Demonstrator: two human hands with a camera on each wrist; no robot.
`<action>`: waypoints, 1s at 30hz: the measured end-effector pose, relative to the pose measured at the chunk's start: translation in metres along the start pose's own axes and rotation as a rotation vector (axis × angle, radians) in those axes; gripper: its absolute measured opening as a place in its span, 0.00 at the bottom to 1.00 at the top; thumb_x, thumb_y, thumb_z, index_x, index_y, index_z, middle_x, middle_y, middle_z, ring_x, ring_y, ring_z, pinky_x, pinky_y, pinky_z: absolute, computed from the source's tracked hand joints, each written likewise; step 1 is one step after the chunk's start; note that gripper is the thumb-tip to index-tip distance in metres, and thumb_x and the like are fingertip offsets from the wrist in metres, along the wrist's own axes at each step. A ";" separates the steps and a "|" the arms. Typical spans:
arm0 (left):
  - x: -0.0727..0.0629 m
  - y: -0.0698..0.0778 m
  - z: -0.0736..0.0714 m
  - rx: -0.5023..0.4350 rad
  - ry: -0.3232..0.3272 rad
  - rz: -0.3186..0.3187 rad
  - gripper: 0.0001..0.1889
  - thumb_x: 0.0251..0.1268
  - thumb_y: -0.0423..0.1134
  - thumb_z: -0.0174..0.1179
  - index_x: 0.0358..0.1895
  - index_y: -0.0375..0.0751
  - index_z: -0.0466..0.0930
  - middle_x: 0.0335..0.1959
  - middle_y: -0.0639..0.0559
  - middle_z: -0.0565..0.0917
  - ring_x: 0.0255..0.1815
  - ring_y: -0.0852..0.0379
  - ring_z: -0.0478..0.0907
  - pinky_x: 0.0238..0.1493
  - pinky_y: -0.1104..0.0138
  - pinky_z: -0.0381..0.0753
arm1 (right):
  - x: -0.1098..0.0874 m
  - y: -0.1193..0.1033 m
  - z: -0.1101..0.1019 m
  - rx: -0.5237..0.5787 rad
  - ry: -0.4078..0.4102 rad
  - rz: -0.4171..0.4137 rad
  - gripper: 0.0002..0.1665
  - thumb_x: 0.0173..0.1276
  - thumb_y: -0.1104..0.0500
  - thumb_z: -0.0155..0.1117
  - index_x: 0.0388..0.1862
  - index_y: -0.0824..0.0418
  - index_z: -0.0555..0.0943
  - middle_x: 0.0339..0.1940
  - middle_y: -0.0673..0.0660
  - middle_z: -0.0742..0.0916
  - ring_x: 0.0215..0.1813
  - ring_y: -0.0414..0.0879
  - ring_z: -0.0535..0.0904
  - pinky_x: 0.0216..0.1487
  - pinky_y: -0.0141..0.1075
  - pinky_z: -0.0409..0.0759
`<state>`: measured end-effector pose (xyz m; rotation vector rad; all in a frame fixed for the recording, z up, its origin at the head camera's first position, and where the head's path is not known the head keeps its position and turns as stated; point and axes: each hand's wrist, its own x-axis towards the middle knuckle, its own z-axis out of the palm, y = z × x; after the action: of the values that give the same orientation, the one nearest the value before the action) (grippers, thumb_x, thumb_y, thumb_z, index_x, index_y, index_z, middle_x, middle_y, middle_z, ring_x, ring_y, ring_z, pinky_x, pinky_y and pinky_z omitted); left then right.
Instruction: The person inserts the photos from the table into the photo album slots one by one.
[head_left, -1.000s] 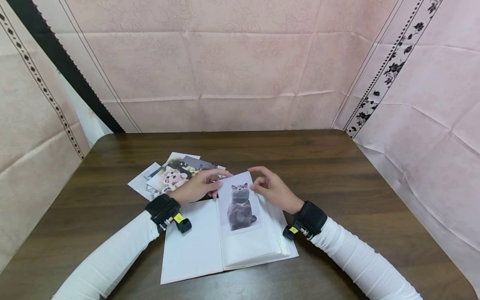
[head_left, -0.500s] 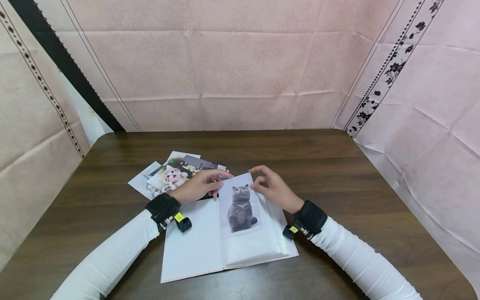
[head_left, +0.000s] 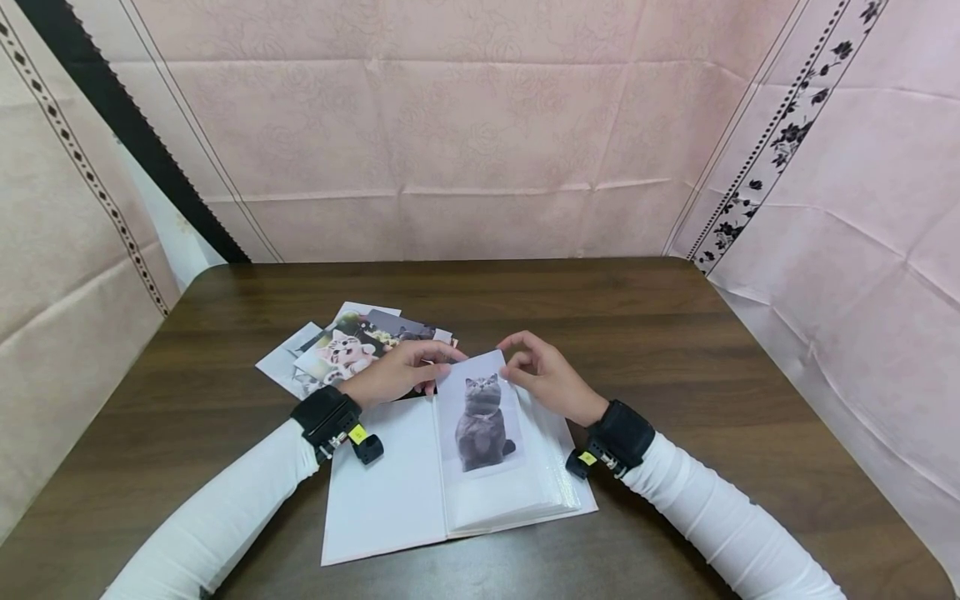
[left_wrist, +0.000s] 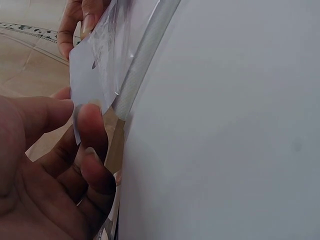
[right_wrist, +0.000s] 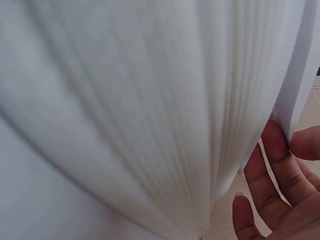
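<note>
A photo of a grey cat (head_left: 483, 425) lies over the right-hand page of an open white photo album (head_left: 386, 492), most of it inside a clear sleeve. At the photo's upper left corner, my left hand (head_left: 401, 369) pinches the edge between thumb and fingers. My right hand (head_left: 553, 379) pinches the upper right side. In the left wrist view the clear plastic pocket (left_wrist: 107, 55) covers part of the photo (left_wrist: 85, 75), whose bare end stands out towards my left fingers. The right wrist view shows the fanned album pages (right_wrist: 175, 100) beside my right fingers (right_wrist: 282, 165).
Several loose photos (head_left: 348, 354), one with a pink-and-white cartoon cat, overlap in a pile behind and left of the album, partly under my left hand. The brown wooden table (head_left: 600, 308) ends at a pale curtain (head_left: 487, 150).
The cat photo has slid a little way towards me, deeper into the sleeve. Both hands keep their hold at its upper corners, and the album and pile stay in place.
</note>
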<state>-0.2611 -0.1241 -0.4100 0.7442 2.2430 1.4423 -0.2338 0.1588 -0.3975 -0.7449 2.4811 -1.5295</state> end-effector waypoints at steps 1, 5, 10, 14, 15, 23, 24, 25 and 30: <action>0.000 0.000 0.000 0.004 0.000 0.003 0.16 0.79 0.33 0.52 0.64 0.46 0.79 0.37 0.46 0.79 0.27 0.53 0.75 0.29 0.69 0.70 | 0.000 0.000 0.000 0.002 0.001 0.000 0.19 0.74 0.69 0.60 0.62 0.66 0.72 0.38 0.64 0.88 0.43 0.50 0.82 0.50 0.37 0.77; 0.000 0.000 0.000 0.023 0.001 0.011 0.15 0.79 0.35 0.53 0.63 0.46 0.80 0.39 0.46 0.79 0.26 0.53 0.74 0.30 0.68 0.71 | 0.000 0.000 0.000 0.009 -0.001 -0.008 0.18 0.74 0.69 0.60 0.60 0.67 0.73 0.37 0.64 0.88 0.42 0.50 0.81 0.49 0.34 0.77; 0.000 0.000 0.001 0.052 -0.002 0.004 0.14 0.78 0.37 0.54 0.61 0.46 0.81 0.39 0.47 0.79 0.26 0.54 0.73 0.30 0.69 0.71 | 0.000 0.001 0.001 0.014 -0.005 -0.019 0.16 0.74 0.67 0.61 0.58 0.66 0.74 0.36 0.63 0.87 0.41 0.48 0.80 0.46 0.33 0.75; 0.000 0.000 0.001 0.062 -0.008 0.003 0.14 0.79 0.38 0.54 0.60 0.47 0.81 0.37 0.48 0.77 0.26 0.54 0.72 0.30 0.69 0.71 | 0.000 0.003 0.001 0.015 -0.005 -0.028 0.15 0.74 0.67 0.61 0.57 0.65 0.75 0.37 0.63 0.88 0.42 0.48 0.81 0.46 0.32 0.75; 0.000 0.000 0.001 0.060 -0.010 0.001 0.14 0.78 0.38 0.54 0.60 0.47 0.81 0.37 0.48 0.77 0.26 0.54 0.71 0.30 0.69 0.71 | 0.001 0.003 0.001 0.016 -0.005 -0.031 0.14 0.74 0.68 0.61 0.57 0.65 0.76 0.37 0.63 0.88 0.42 0.48 0.81 0.46 0.32 0.76; -0.003 0.002 0.002 0.059 -0.016 -0.009 0.13 0.78 0.40 0.55 0.59 0.47 0.82 0.53 0.49 0.80 0.39 0.53 0.73 0.38 0.68 0.73 | 0.000 0.003 0.001 0.031 0.000 -0.026 0.12 0.74 0.68 0.60 0.54 0.65 0.77 0.38 0.63 0.88 0.42 0.46 0.82 0.46 0.31 0.77; -0.003 0.002 0.002 0.060 -0.015 -0.009 0.13 0.78 0.40 0.56 0.59 0.47 0.82 0.55 0.49 0.81 0.43 0.52 0.74 0.41 0.67 0.74 | 0.000 0.002 0.001 0.032 -0.001 -0.027 0.12 0.74 0.68 0.60 0.54 0.65 0.77 0.37 0.63 0.88 0.42 0.46 0.82 0.46 0.31 0.77; -0.003 0.003 0.002 0.063 -0.016 -0.007 0.13 0.78 0.40 0.56 0.58 0.47 0.83 0.57 0.49 0.81 0.47 0.52 0.74 0.43 0.66 0.74 | 0.000 0.002 0.002 0.033 -0.001 -0.023 0.11 0.74 0.68 0.60 0.54 0.66 0.77 0.37 0.63 0.88 0.42 0.45 0.82 0.45 0.31 0.77; -0.002 0.002 0.003 0.067 -0.024 -0.003 0.12 0.78 0.40 0.56 0.58 0.48 0.83 0.58 0.49 0.81 0.51 0.50 0.74 0.48 0.63 0.75 | -0.001 0.000 0.002 0.031 0.000 -0.018 0.10 0.74 0.68 0.61 0.52 0.66 0.78 0.37 0.64 0.88 0.41 0.46 0.82 0.45 0.31 0.76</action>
<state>-0.2575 -0.1232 -0.4096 0.7750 2.2835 1.3559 -0.2324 0.1573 -0.3990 -0.7646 2.4518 -1.5702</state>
